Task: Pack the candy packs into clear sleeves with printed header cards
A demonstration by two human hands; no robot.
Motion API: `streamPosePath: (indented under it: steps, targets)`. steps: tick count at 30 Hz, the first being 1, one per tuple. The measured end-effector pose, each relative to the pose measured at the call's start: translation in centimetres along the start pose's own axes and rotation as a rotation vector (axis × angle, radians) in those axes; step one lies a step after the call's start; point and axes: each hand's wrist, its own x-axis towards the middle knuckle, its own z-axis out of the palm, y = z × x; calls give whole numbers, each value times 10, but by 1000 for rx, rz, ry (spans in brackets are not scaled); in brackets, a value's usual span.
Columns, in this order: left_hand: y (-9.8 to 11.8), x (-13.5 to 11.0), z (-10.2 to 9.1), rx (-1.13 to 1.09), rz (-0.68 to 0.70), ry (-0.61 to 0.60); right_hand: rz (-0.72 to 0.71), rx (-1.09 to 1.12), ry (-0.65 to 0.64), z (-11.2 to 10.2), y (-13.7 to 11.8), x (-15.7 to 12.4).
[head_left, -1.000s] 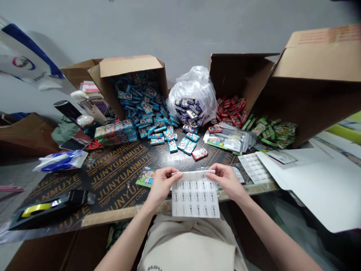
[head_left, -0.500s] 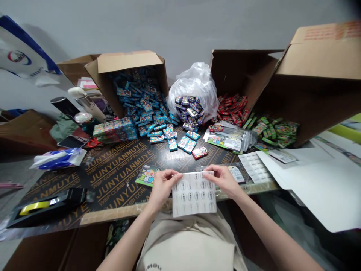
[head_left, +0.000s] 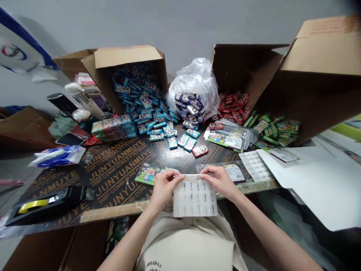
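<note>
A sheet of clear round stickers (head_left: pixel 195 198) with dark print hangs between my two hands at the table's front edge. My left hand (head_left: pixel 166 187) pinches its top left part between thumb and fingers. At the top right, my right hand (head_left: pixel 221 181) grips the same edge with a pinch. Just behind my left hand lies a green printed card (head_left: pixel 146 174). A clear plastic packet with a label (head_left: pixel 235 173) lies behind my right hand. Farther back, a red small box (head_left: pixel 200 151) and several blue small boxes (head_left: pixel 172 142) rest on the table.
Cartons of blue boxes (head_left: pixel 128 56) and of red and green boxes (head_left: pixel 318 56) stand at the back. Between them sits a plastic bag (head_left: pixel 194 81) with purple boxes. A tape dispenser (head_left: pixel 47 205) is front left; another sticker sheet (head_left: pixel 255 166) and white sheets (head_left: pixel 313 180) lie right.
My hands have come slightly closer together along the sheet's top edge, and that edge now looks folded over. The view has shifted slightly.
</note>
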Motion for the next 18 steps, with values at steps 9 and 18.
streamPosePath:
  steps: [9,18]
  targets:
    - [-5,0,0,-23,-13,18,-5,-6,16,0,1,1]
    - [-6,-2,-2,-26,-17,58,128,76,62,8,12,1]
